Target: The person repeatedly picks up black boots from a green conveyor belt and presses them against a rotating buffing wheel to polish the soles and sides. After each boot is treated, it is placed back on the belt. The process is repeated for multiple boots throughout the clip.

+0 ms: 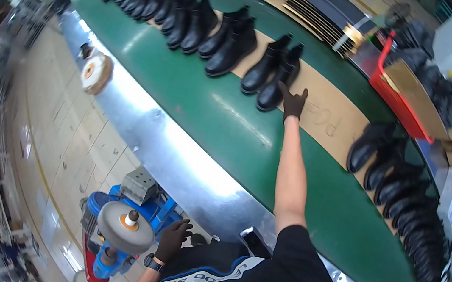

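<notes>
One gloved right hand (294, 103) spread, empty, beside black boot (278, 81) on cardboard (346, 115); left hand (177, 233) loosely curled, empty; we'd guess boot light, slick, firm-toed, best held by shaft (293, 57)

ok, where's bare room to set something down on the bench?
Widest: green surface between the left boot row and metal ledge. Also the brown strip between the right hand and right boot row; the ledge itself, right of the round white wheel. Crowded: both boot rows, packed tightest toward their outer ends.
</notes>
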`<state>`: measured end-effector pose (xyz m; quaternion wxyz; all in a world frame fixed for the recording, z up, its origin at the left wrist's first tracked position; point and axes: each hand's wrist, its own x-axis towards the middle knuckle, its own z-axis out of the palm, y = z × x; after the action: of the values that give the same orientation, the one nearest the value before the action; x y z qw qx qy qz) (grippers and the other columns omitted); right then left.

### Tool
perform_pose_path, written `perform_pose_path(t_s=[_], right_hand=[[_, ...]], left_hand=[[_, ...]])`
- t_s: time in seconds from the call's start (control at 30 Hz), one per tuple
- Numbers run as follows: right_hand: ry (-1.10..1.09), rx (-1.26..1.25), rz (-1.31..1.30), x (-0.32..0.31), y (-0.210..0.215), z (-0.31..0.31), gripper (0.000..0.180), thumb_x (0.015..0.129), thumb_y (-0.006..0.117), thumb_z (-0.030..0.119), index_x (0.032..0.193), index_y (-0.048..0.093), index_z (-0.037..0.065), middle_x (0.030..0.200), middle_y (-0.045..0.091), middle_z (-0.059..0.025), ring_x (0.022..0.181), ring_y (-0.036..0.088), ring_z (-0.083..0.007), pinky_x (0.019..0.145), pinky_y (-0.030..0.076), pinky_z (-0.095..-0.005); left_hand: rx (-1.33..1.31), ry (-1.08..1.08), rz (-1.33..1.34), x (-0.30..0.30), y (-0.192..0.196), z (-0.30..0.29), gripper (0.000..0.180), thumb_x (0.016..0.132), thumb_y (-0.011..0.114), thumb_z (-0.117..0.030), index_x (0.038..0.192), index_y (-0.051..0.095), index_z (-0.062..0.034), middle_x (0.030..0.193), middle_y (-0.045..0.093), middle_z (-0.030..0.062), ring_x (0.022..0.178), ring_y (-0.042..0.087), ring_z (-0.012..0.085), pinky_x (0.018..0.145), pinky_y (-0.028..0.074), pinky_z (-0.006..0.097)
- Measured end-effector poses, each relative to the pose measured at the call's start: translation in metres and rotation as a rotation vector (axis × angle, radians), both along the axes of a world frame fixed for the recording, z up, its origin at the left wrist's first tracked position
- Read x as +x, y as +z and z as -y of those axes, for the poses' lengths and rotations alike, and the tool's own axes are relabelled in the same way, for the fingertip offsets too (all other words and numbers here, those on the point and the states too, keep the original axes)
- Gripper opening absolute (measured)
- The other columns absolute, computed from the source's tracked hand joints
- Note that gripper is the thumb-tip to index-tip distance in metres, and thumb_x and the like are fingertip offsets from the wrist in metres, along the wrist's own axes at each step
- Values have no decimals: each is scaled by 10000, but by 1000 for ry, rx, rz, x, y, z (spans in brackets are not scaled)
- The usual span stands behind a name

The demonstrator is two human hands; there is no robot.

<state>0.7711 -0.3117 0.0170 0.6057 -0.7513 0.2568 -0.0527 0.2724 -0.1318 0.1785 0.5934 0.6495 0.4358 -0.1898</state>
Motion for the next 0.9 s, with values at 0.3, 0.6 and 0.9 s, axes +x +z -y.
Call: perform_pose_path(t_s=[0.3, 0.6, 0.9], right_hand=[[97, 201, 137, 59, -13, 36, 945, 587, 846, 238, 1381, 407, -25, 1228, 583, -147, 1054, 597, -269, 903, 504, -395], [758, 113, 309, -340, 161, -34, 608, 767, 774, 175, 1285, 525, -22, 1286, 556, -134, 1165, 546, -257, 1007, 429, -404], [1869, -228, 157, -389, 321, -34, 683, 794, 742, 160, 1386, 450, -11, 1398, 467, -177, 1236, 511, -290, 1044, 425, -384]], left_hand=[[33, 32, 299, 7, -6, -10, 360, 985, 460, -192, 1276, 555, -2, 1176, 653, 133, 999, 667, 213, 767, 542, 310], [-45, -162, 789, 50, 31, -32, 557, 982, 515, -201, 1497, 322, -110, 1424, 461, 148, 1218, 536, 237, 967, 475, 342], [-1048, -40, 582, -103, 62, -92, 570, 933, 568, -242, 1392, 425, 66, 1396, 509, 171, 1258, 518, 219, 1110, 360, 352]])
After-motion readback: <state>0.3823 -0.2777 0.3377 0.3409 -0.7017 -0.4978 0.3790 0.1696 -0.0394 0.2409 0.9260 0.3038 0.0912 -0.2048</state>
